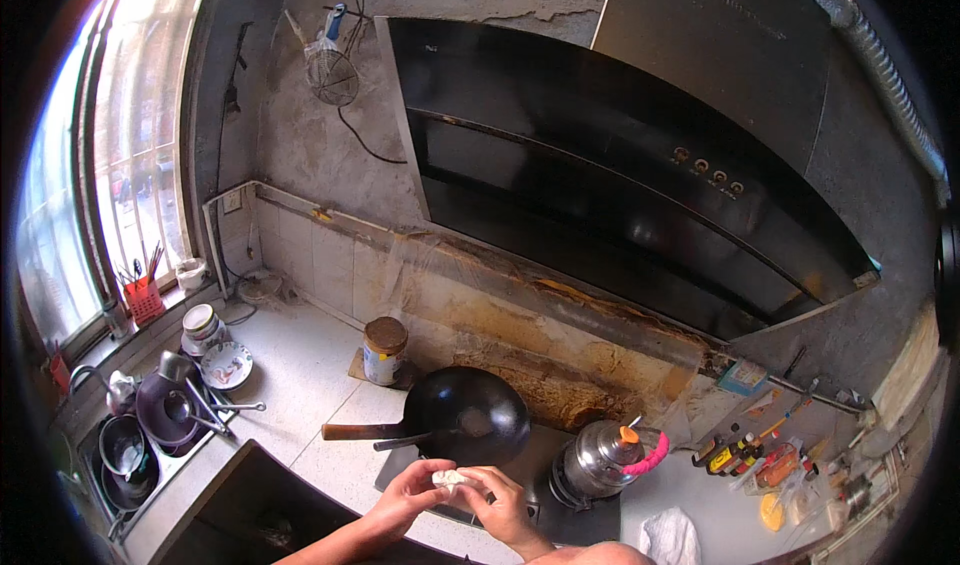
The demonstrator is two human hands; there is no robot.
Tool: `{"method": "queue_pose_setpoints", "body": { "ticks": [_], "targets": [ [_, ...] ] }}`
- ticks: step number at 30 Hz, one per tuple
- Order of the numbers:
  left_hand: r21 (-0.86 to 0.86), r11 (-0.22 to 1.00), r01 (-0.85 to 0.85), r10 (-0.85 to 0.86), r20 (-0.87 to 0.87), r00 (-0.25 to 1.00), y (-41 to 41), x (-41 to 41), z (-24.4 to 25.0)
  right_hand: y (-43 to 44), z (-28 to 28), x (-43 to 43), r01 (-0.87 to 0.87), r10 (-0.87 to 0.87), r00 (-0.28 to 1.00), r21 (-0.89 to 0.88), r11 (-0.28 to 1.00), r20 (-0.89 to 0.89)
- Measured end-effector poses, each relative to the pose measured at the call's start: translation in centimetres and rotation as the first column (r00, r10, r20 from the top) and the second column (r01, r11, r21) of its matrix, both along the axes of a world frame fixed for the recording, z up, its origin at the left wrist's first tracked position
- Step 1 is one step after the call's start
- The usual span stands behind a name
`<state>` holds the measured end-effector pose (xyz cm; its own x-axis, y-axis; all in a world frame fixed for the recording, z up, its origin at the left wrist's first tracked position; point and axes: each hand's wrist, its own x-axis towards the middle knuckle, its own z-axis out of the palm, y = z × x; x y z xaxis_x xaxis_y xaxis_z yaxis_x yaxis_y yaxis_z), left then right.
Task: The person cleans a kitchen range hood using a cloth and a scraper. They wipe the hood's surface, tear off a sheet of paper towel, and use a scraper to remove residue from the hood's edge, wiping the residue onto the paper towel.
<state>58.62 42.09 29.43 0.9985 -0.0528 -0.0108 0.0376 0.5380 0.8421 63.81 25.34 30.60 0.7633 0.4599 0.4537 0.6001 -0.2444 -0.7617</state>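
Observation:
Both my hands meet at the front edge of the gas stove, in front of a black wok. My left hand [411, 494] pinches one side of a small whitish lump [450, 479], perhaps dough. My right hand [501, 502] grips its other side, fingertips close to those of the left. Just beyond the hands, the wok [480, 415] sits with its wooden handle pointing left and a metal utensil resting in it. To the right stands a steel kettle [600, 460] with a pink-wrapped handle.
A sink [169, 482] with bowls and ladles lies at the left, beside stacked dishes [226, 365]. A lidded tin [385, 351] stands behind the wok. Sauce bottles [727, 456] and a white cloth [670, 536] are at the right. A range hood [600, 160] overhangs the stove.

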Motion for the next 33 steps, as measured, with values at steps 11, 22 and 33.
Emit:
{"method": "queue_pose_setpoints", "body": {
  "ticks": [11,22,33],
  "targets": [
    [-0.029,0.998,-0.063,0.061,-0.067,0.996,2.9,-1.2,-1.2,2.0,0.2,0.6,-0.208,0.211,0.976,0.053,0.977,-0.055],
    [0.573,0.609,-0.549,0.227,0.537,0.812,9.0,-4.0,-2.9,8.7,-1.6,-1.3,-0.364,0.327,0.743,0.058,0.930,-0.584],
    [0.329,0.851,-0.408,0.297,0.339,0.893,14.8,-4.2,-2.0,15.9,0.3,-2.4,-0.189,0.191,0.981,-0.043,0.981,0.035]
  ]
}}
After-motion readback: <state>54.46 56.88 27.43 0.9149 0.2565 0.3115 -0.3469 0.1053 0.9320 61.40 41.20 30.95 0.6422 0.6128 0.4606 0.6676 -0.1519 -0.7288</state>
